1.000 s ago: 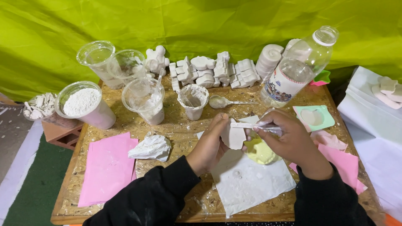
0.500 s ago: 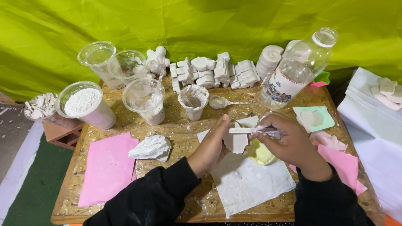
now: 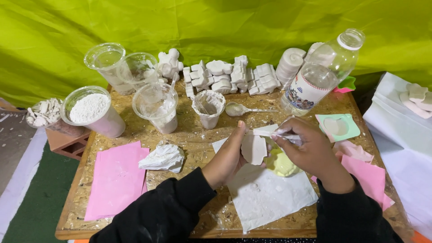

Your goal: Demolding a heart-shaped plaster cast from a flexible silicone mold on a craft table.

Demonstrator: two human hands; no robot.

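Left hand [image 3: 227, 155] closed around a flat white plaster piece [image 3: 254, 148], thumb up along its left edge, held above a white paper sheet [image 3: 270, 198] at the middle of a wooden table [image 3: 135, 135]. Right hand [image 3: 310, 150] pinched shut on a thin white stick [image 3: 270, 133], laid across the top of the plaster piece and touching it. Just below the right hand, a yellow mould [image 3: 281, 164], partly hidden by the fingers. To the left on the table, a pink sheet [image 3: 114, 177] and a crumpled white wad [image 3: 163, 157] beside it. Further back, a cup of white powder [image 3: 92, 110], a clear cup with a stirrer [image 3: 157, 105], a smeared paper cup [image 3: 208, 108] and a coated spoon [image 3: 240, 109]. Along the rear edge, two empty clear cups [image 3: 121, 67] and a row of small white castings [image 3: 229, 76]. At the back right, a tilted plastic bottle [image 3: 321, 74], with a green mould [image 3: 338, 127] near it and more pink paper [image 3: 366, 173] beneath the right wrist. Behind everything, a yellow-green cloth [image 3: 216, 22].
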